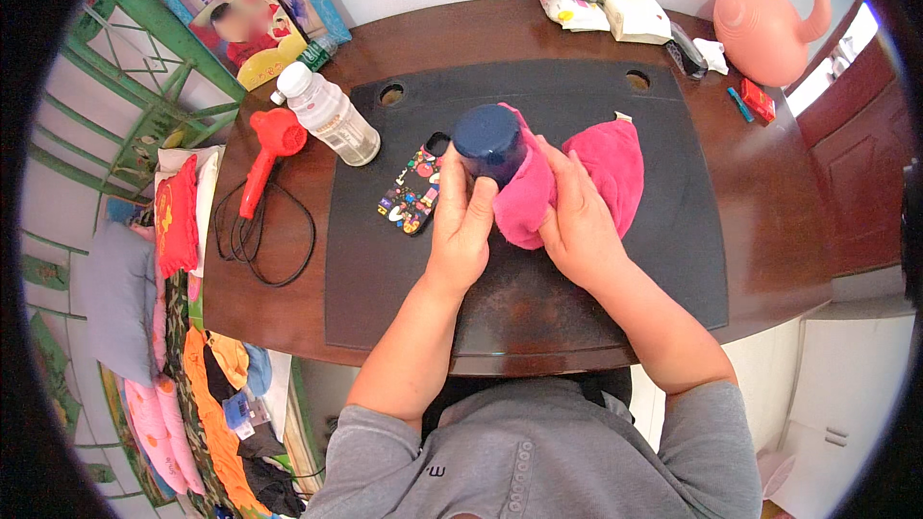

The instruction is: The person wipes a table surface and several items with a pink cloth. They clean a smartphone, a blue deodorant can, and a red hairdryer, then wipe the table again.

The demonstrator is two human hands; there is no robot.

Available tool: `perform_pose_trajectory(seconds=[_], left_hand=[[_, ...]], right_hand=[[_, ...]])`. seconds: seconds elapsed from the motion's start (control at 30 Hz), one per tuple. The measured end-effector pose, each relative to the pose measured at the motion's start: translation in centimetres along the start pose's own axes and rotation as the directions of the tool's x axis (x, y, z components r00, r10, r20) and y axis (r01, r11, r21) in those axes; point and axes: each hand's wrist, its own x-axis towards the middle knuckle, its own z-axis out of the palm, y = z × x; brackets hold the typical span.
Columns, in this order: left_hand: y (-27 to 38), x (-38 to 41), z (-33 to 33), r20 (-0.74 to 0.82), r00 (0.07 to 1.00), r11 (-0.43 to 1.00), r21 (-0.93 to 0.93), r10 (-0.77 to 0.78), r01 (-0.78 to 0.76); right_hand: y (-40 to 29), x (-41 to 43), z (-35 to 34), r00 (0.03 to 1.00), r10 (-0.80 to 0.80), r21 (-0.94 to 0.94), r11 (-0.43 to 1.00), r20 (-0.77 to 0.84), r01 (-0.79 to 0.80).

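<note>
Above the black desk mat (663,281), my left hand (461,223) grips a dark blue cylindrical container (487,137) by its side, thumb in front. Its smooth round end faces up towards me. My right hand (580,213) holds a pink cloth (523,209) against the container's right side. The rest of the cloth spreads out to the right of that hand, with a small white tag at its upper corner. Just left of my left hand lies a phone case (412,191) with a colourful cartoon print, partly hidden by the fingers.
On the brown wooden desk (461,29), a large plastic bottle (332,119) and a red hair dryer (267,151) with a looped cord stand left. Tissue packs (631,7), a coral watering can (764,21) and a red box (758,100) line the far right. A bed (119,288) adjoins the left.
</note>
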Motion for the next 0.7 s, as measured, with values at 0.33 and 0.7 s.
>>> perform_pose_trajectory(seconds=[0.33,0.7], left_hand=[[0.8,0.2,-0.2,-0.198,0.977,0.988,0.151,0.075,-0.046],[0.3,0.4,-1.0,-0.292,0.952,0.947,0.32,0.09,0.008]], right_hand=[[-0.4,-0.2,-1.5,0.985,0.05,-0.311,0.95,0.167,0.005],[0.6,1.2,-3.1,0.924,0.318,0.327,0.915,-0.214,-0.239]])
